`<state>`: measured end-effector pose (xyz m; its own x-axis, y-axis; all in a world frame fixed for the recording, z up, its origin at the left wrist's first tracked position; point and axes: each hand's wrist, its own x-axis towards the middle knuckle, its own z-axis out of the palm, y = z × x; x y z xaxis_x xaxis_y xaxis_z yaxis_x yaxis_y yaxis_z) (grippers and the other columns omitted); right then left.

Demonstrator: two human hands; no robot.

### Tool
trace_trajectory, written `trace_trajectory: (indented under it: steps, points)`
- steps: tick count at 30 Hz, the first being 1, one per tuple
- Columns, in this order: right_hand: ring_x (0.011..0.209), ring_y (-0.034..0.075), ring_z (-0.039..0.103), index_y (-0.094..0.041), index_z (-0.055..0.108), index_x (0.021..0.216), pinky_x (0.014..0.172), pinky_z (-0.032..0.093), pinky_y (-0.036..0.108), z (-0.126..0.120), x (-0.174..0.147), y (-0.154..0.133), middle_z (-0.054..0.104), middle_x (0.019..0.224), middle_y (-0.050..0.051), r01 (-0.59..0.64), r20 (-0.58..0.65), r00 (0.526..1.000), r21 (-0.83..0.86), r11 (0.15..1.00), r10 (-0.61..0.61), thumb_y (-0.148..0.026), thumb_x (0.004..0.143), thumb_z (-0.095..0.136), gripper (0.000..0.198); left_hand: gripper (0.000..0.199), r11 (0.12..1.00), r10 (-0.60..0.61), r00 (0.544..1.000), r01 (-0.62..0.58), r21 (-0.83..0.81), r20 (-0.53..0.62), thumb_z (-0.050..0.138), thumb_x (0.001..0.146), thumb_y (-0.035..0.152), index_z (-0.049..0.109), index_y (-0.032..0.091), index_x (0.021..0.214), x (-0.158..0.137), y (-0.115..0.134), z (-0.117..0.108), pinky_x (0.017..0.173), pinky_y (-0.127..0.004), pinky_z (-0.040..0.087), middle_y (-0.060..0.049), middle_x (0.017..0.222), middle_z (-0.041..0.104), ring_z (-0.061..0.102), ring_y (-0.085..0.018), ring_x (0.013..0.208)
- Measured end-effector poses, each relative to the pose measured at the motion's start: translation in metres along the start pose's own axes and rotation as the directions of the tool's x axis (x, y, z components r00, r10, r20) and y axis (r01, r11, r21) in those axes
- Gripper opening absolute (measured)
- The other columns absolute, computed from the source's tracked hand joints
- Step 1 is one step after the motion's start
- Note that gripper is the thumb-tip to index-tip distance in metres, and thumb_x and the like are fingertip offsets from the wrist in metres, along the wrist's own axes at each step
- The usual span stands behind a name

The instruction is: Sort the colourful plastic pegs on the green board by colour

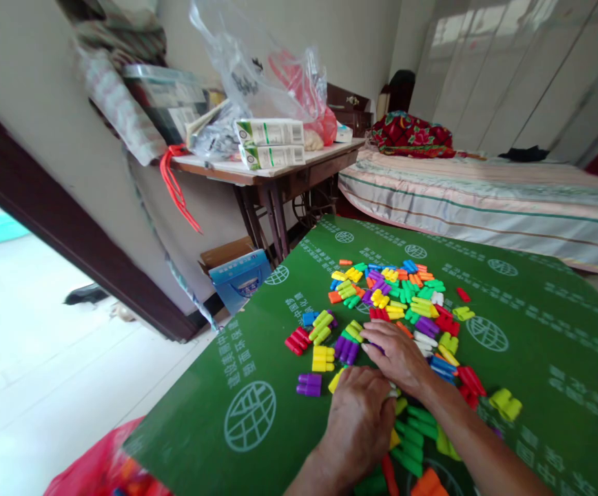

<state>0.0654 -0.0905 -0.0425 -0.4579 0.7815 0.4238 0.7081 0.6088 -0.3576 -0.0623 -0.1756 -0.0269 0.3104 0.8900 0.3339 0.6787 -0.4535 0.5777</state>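
My left hand (361, 415) is closed, knuckles up, low over the green board (190, 413). Whatever its curled fingers hold is hidden beneath it; a yellow plastic piece (335, 381) peeks out at its left edge. Against it, my right hand (399, 353) stretches its fingers forward, slightly apart, over the pieces. A bit of purple shows between those fingertips, and I cannot tell whether they grip it. Just left of them stands a joined purple-and-green piece (347, 348). Small joined clusters lie farther left, among them a yellow one (323, 358), a purple one (309, 384) and a red one (297, 340).
Several loose bullet-shaped plastic pieces (382, 282) are heaped beyond my hands, with green ones (407, 441) under my forearms. A red bag (107, 461) sits below the board's left corner. Behind are a blue box (240, 279), a cluttered table (216, 169) and a bed (475, 200).
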Motion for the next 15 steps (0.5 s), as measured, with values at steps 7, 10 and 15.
trace_trajectory:
  steps: [7,10,15]
  points:
    - [0.105,0.02,0.062,-0.021,0.069,0.104,0.095,0.049,0.038,-0.027,-0.037,0.005,0.068,0.11,0.008,-0.056,-0.112,0.992,0.031,0.998,0.059,-0.025,0.089,0.045,0.028,0.007,0.999,0.03,0.999,-0.03,-0.021,-0.01,0.053,0.078,0.016,0.059,0.018,0.079,0.0,0.002,0.0,0.078,-0.035,0.047,-0.006,0.085,0.066,0.06,-0.02,0.086]
    - [0.102,0.02,0.063,-0.022,0.068,0.105,0.093,0.051,0.036,-0.04,-0.055,0.01,0.069,0.107,0.007,-0.128,-0.149,0.98,0.039,0.991,0.133,-0.028,0.089,0.045,0.029,0.008,0.999,0.039,0.999,-0.039,-0.012,-0.005,0.05,0.079,0.016,0.058,0.018,0.078,0.001,0.004,-0.005,0.078,-0.035,0.046,-0.006,0.082,0.065,0.06,-0.019,0.084]
    - [0.097,0.02,0.066,-0.023,0.07,0.097,0.09,0.053,0.035,-0.055,-0.09,0.02,0.07,0.104,0.006,-0.263,-0.228,0.938,0.027,0.964,0.262,-0.036,0.089,0.048,0.027,0.008,0.999,0.027,0.999,-0.027,0.027,0.026,0.051,0.08,0.017,0.059,0.018,0.082,0.003,0.013,-0.019,0.078,-0.036,0.046,-0.006,0.086,0.066,0.059,-0.021,0.087]
